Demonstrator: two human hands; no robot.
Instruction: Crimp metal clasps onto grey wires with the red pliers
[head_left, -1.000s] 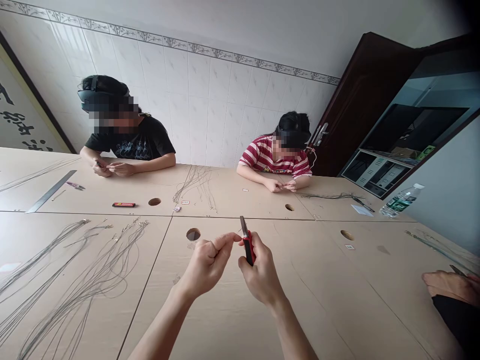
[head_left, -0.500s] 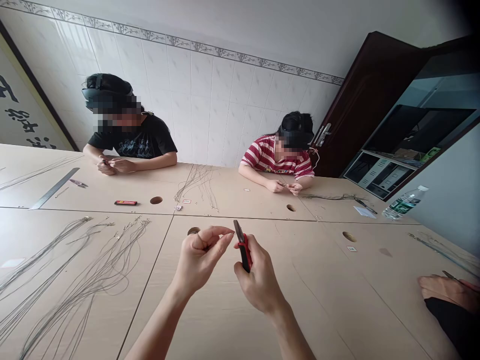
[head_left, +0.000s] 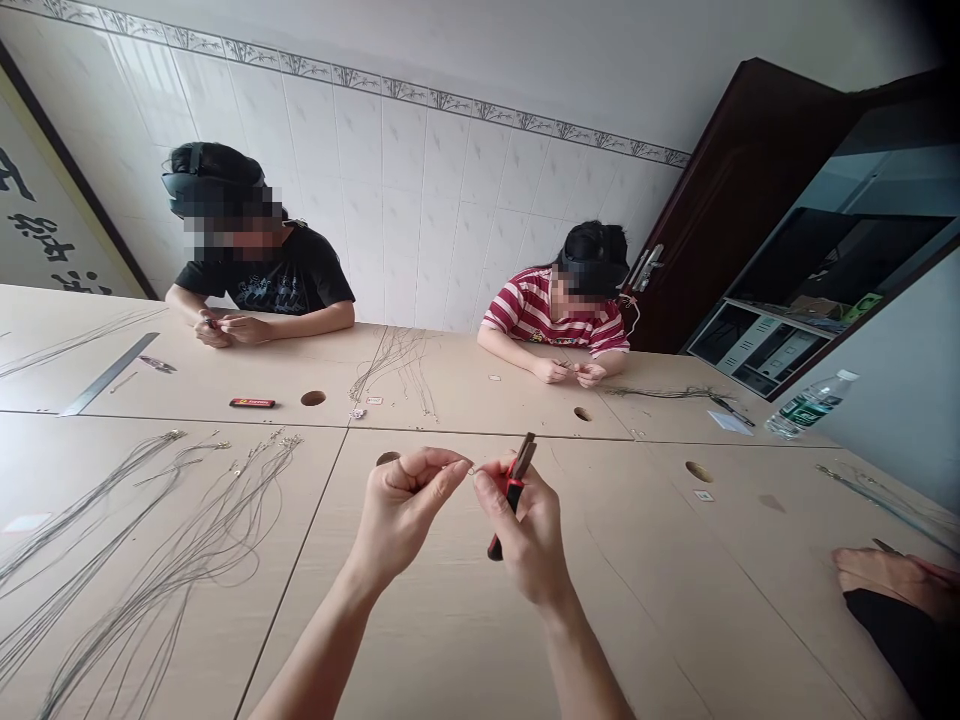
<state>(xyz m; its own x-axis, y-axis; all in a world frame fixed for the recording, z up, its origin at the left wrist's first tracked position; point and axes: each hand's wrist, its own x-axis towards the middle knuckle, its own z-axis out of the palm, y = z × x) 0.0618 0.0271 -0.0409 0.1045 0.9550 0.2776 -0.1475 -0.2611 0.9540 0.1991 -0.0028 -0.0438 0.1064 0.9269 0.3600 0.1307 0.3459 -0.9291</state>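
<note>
My right hand (head_left: 527,525) is closed around red-handled pliers (head_left: 511,487), whose dark jaws tilt up and to the right. My left hand (head_left: 405,505) pinches a tiny metal piece (head_left: 471,469) between thumb and forefinger, right beside my right thumb. Both hands hover above the light wooden table (head_left: 465,620). A spread of thin steel wires (head_left: 150,540) lies on the table to my left.
Two people sit across the table, one in a black shirt (head_left: 277,285) and one in a striped shirt (head_left: 551,315), each working on small parts. Another person's hand (head_left: 892,580) rests at the right edge. A steel ruler (head_left: 109,375), a red box (head_left: 252,403), a water bottle (head_left: 806,405), cable holes.
The pliers have swung from pointing up and slightly left to tilting right, with the handle now showing below my right hand. My left pinch has come close to my right thumb.
</note>
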